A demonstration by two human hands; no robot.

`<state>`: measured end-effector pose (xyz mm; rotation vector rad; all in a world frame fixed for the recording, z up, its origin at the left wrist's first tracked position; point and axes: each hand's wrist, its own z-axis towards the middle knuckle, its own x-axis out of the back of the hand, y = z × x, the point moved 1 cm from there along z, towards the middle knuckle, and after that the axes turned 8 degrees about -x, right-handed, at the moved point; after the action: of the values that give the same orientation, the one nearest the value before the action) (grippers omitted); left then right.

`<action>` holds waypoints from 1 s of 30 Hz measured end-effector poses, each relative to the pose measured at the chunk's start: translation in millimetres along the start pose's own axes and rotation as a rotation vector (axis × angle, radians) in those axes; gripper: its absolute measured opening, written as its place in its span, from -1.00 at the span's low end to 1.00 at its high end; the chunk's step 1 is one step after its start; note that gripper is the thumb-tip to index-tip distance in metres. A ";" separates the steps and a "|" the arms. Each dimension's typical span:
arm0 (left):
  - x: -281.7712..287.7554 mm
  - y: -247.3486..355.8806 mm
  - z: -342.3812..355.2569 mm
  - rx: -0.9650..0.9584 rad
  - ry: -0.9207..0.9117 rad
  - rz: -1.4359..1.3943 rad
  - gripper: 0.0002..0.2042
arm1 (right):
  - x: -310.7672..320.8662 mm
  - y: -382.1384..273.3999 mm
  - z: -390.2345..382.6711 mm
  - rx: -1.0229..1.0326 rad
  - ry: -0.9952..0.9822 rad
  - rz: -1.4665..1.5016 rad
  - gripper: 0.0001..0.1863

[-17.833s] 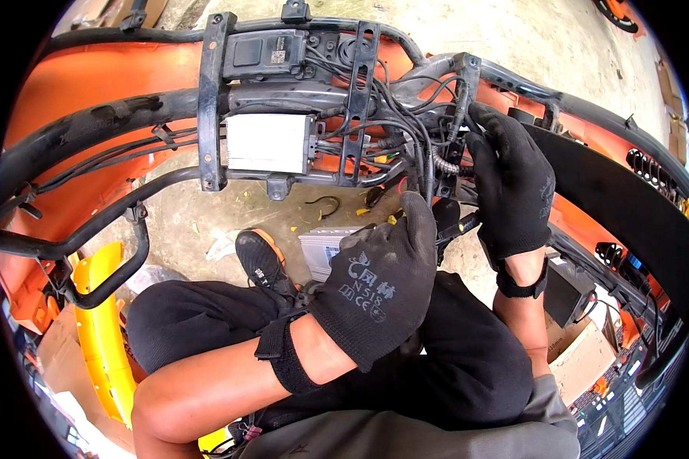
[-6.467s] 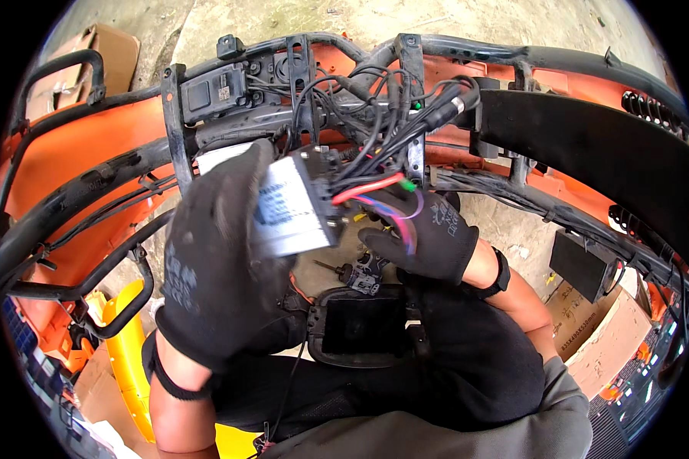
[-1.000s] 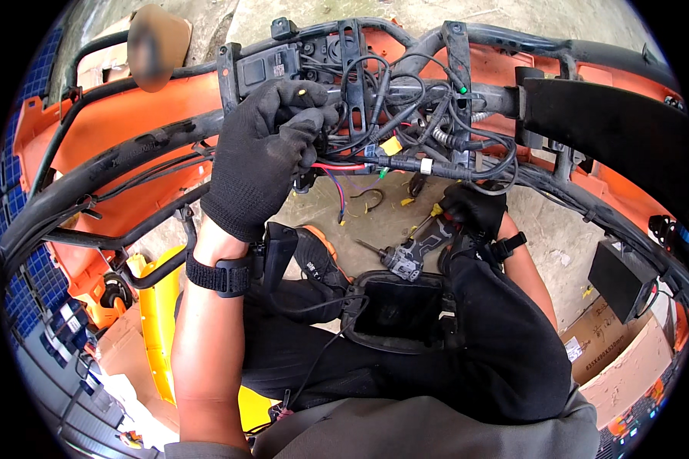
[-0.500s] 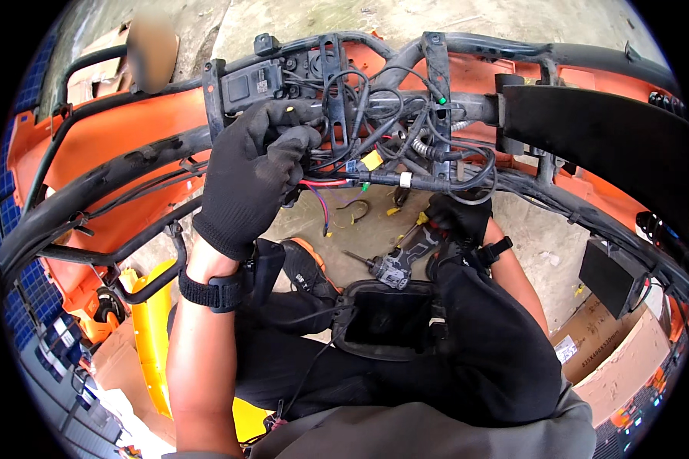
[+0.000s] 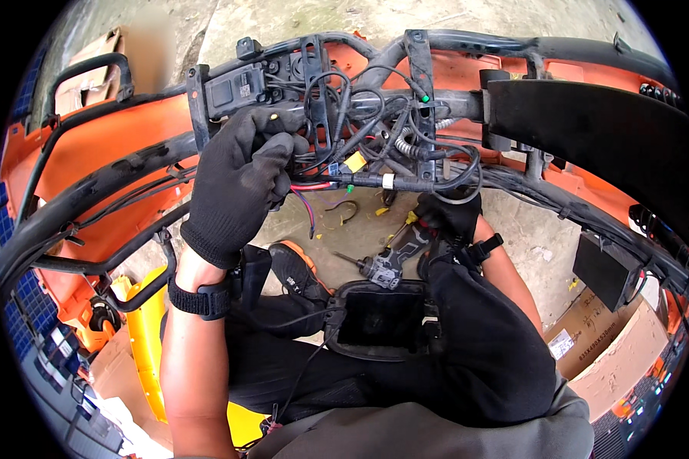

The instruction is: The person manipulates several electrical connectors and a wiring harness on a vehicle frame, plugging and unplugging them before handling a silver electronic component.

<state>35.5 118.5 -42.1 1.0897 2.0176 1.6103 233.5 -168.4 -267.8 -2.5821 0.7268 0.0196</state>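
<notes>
My left hand (image 5: 237, 180), in a black glove, is closed at a bundle of thin black cables (image 5: 306, 157) on the vehicle frame. Its fingertips are partly hidden, but they appear to pinch the cables. My right hand (image 5: 453, 218), also gloved in black, is low beside my right leg, below the frame tube. Its fingers are curled around a tool with a red-and-yellow handle (image 5: 413, 218); most of it is covered. Right by it, a grey cordless drill (image 5: 386, 268) with a long bit lies on the floor. Red and purple wires (image 5: 308, 210) with bare ends hang below my left hand.
Black tubes (image 5: 142, 161) and orange panels (image 5: 122, 130) span the view. A black curved fender (image 5: 582, 122) juts in at right. An open black case (image 5: 379, 317) sits between my legs. A cardboard box (image 5: 608, 329) stands at lower right, a yellow panel (image 5: 147, 344) at left.
The whole scene has shifted slightly left in the picture. Both hands keep nearly the same grip and place against the frame.
</notes>
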 end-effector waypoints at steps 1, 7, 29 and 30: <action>0.4 -1.2 0.3 0.000 -0.007 -0.016 -0.79 | -0.2 -1.5 -1.3 0.000 0.004 -0.006 -0.73; -1.1 -3.2 0.5 -0.007 -0.041 -0.009 -0.80 | 2.0 -1.4 0.4 -0.020 -0.018 0.020 -0.76; -4.6 -11.9 -4.9 -0.125 -0.205 0.272 -0.85 | 3.2 -0.3 2.2 0.026 -0.011 -0.085 -0.71; -4.7 -13.7 -5.2 -0.131 -0.203 0.261 -0.85 | 3.7 0.3 2.0 0.018 -0.010 -0.077 -0.71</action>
<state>30.2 110.6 -54.2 1.4492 1.6725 1.6499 236.7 -169.6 -270.1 -2.5892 0.6204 0.0012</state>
